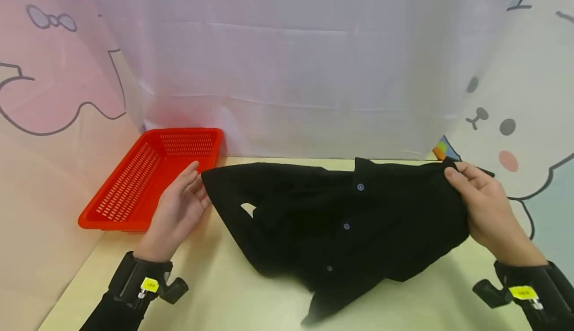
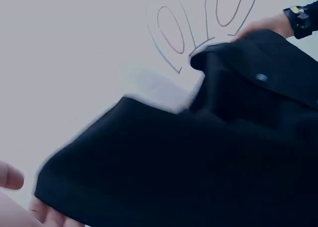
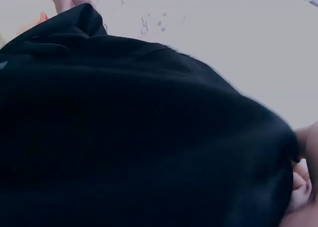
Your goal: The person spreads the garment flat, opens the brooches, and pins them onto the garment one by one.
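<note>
Pale lilac sheeting [image 1: 287,62] hangs across the back, flanked by a pinkish left panel [image 1: 54,161] printed with cartoon outlines and a whitish right panel [image 1: 542,82] bearing an animal's face. Below it spreads a light yellowish table [image 1: 224,301]. Over the table, stretched sideways between the person's two hands, is a black cloth garment [image 1: 394,221] with a buttoned front; its lower part droops in a blurred point, and a small gap shows through near its left end. Behind that end, at the table's far left, sits a red plastic basket [image 1: 130,181], rectangular with slotted sides. At the garment's right end, the right hand [image 1: 493,216] pinches the upper corner between thumb and curled fingers. The left hand [image 1: 179,206] is spread at the opposite end, thumb well apart from its nearly straight fingers, whose tips lie partly behind the cloth's edge without closing on it. Each wrist wears a black strap [image 1: 139,276] carrying a bright yellow label [image 1: 150,285]. Smallest are three round greyish buttons [image 1: 347,226], lined up slantwise down the garment.
</note>
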{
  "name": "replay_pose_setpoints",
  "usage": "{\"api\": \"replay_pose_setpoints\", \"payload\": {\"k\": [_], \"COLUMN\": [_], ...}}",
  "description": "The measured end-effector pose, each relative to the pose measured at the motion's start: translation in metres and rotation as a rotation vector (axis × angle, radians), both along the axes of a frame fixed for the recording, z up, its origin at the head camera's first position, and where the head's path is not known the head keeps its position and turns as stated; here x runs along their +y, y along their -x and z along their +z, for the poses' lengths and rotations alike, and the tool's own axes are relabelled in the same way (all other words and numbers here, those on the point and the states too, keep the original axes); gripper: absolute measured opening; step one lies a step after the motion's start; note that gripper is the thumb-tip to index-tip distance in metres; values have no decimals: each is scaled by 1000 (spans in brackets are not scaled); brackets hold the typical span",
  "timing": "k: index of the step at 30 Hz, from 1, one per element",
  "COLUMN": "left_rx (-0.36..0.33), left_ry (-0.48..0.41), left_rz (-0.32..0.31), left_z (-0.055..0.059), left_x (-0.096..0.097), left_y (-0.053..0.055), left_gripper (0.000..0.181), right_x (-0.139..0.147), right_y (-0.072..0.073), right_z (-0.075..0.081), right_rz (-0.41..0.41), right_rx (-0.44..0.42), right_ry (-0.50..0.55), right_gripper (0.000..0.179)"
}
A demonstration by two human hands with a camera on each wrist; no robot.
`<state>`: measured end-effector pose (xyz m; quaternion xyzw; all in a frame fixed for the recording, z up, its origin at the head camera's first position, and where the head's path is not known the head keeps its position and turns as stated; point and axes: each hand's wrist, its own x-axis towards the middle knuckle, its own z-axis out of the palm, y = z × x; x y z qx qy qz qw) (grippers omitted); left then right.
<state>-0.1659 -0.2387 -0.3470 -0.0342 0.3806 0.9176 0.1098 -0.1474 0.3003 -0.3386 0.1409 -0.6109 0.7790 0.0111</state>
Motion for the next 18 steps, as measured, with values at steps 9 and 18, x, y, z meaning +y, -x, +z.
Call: {"api": "replay_pose_setpoints", "payload": {"k": [9, 18], "left_rx": [57, 284], "left_ry": [519, 1145], "left_rz": [-60, -202], "left_z": [-33, -84], "left_x": [19, 43], "left_y": [11, -1], "left_gripper": [74, 78], "right_x": [-3, -29], "right_y": [20, 5], "right_z": [-42, -69], "right_rz": [-61, -172], "right_rx": [-101, 46], "right_ry": [-468, -1018], "right_gripper": [37, 56]}}
